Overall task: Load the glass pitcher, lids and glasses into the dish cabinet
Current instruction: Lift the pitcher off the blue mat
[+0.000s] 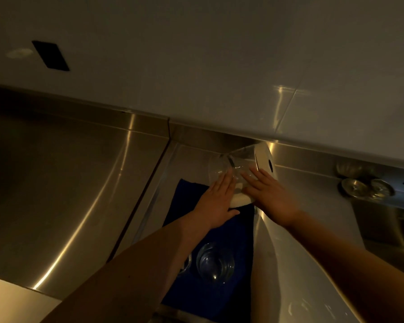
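A clear glass pitcher [239,159] is tipped over at the far end of a dark blue mat [229,231], its white lid [265,160] facing right. My left hand [214,201] lies flat against the pitcher's left side with straight fingers. My right hand [269,194] presses its right side, fingers also straight. A white piece [239,199], perhaps a lid, shows between the two hands. Nearer to me on the mat a drinking glass [216,262] stands upright. My left forearm partly hides a second glass [185,264].
The steel counter [63,183] stretches left, and a tiled wall [196,66] with a black plate [50,55] is behind it. At the right are small round shiny items [355,187] and a sink basin [392,231]. The light is dim.
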`<move>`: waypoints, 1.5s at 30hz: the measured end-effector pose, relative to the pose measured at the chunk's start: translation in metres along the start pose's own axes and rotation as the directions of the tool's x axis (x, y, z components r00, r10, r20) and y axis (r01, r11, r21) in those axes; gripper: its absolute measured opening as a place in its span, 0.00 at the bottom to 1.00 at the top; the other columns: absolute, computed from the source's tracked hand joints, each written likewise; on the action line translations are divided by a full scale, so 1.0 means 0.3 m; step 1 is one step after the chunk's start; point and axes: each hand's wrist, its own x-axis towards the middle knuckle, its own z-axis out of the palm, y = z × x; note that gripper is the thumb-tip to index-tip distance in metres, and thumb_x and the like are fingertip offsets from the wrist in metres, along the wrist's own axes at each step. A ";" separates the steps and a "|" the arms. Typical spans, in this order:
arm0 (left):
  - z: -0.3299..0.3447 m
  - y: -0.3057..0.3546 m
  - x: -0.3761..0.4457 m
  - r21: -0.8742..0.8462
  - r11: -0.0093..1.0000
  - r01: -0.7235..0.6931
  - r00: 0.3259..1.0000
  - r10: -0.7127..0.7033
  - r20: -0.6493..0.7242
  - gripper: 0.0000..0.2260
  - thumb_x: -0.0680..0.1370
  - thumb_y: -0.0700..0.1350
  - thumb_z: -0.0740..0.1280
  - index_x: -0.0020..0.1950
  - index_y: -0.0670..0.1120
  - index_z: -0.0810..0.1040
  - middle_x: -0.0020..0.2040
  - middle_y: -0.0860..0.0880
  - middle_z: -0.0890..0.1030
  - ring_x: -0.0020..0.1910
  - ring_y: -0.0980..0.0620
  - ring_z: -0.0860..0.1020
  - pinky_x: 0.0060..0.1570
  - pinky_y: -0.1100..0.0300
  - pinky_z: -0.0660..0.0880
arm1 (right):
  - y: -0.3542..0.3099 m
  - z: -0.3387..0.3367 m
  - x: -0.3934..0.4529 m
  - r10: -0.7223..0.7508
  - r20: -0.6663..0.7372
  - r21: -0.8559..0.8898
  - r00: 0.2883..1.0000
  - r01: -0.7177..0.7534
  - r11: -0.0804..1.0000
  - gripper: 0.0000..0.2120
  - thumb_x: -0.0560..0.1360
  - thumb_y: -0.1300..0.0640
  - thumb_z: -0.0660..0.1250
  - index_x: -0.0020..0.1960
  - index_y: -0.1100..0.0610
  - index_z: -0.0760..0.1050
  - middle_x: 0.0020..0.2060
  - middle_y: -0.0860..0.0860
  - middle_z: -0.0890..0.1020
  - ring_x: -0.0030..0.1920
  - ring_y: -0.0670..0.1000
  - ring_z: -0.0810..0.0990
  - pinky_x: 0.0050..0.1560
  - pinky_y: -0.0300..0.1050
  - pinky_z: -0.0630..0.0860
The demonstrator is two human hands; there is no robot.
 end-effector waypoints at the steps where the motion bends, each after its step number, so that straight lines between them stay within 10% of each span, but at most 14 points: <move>1: 0.001 0.006 0.007 0.007 1.000 0.001 1.000 -0.001 0.001 0.39 0.79 0.54 0.62 0.77 0.44 0.39 0.76 0.45 0.34 0.76 0.48 0.38 0.74 0.53 0.44 | 0.003 0.011 -0.003 0.002 -0.016 0.009 1.000 -0.002 1.000 0.24 0.64 0.62 0.76 0.60 0.56 0.77 0.68 0.59 0.69 0.70 0.61 0.59 0.68 0.61 0.54; 10: -0.012 0.055 0.060 -0.013 0.999 -0.044 0.999 0.043 -0.022 0.36 0.74 0.31 0.65 0.77 0.44 0.50 0.78 0.44 0.41 0.76 0.47 0.42 0.74 0.51 0.51 | 0.033 0.063 -0.048 0.147 0.015 0.080 0.989 -0.148 0.986 0.21 0.74 0.60 0.60 0.67 0.57 0.70 0.72 0.58 0.61 0.74 0.59 0.53 0.71 0.54 0.50; 21: -0.132 0.009 0.027 0.101 0.983 -0.150 0.985 0.157 -0.065 0.31 0.75 0.32 0.65 0.75 0.41 0.57 0.77 0.41 0.50 0.76 0.44 0.48 0.73 0.53 0.49 | -0.024 0.011 -0.005 0.204 -0.024 0.098 0.979 -0.200 0.975 0.30 0.73 0.68 0.65 0.73 0.57 0.62 0.73 0.52 0.48 0.73 0.52 0.43 0.71 0.49 0.46; 28: -0.236 -0.069 -0.100 0.178 0.972 -0.151 0.973 0.178 -0.146 0.29 0.76 0.34 0.65 0.75 0.41 0.57 0.76 0.41 0.56 0.75 0.43 0.53 0.73 0.53 0.52 | -0.153 -0.043 0.085 0.177 -0.112 0.174 0.978 -0.156 0.972 0.30 0.64 0.74 0.72 0.65 0.65 0.71 0.69 0.65 0.65 0.70 0.63 0.60 0.67 0.63 0.62; 45: -0.221 -0.154 -0.219 0.224 0.958 -0.178 0.977 0.199 -0.078 0.27 0.74 0.35 0.66 0.72 0.44 0.63 0.69 0.44 0.67 0.68 0.47 0.65 0.63 0.57 0.64 | -0.357 0.037 0.087 0.324 0.045 0.336 0.945 -0.320 0.886 0.36 0.70 0.66 0.69 0.74 0.57 0.57 0.75 0.56 0.56 0.73 0.55 0.60 0.68 0.47 0.61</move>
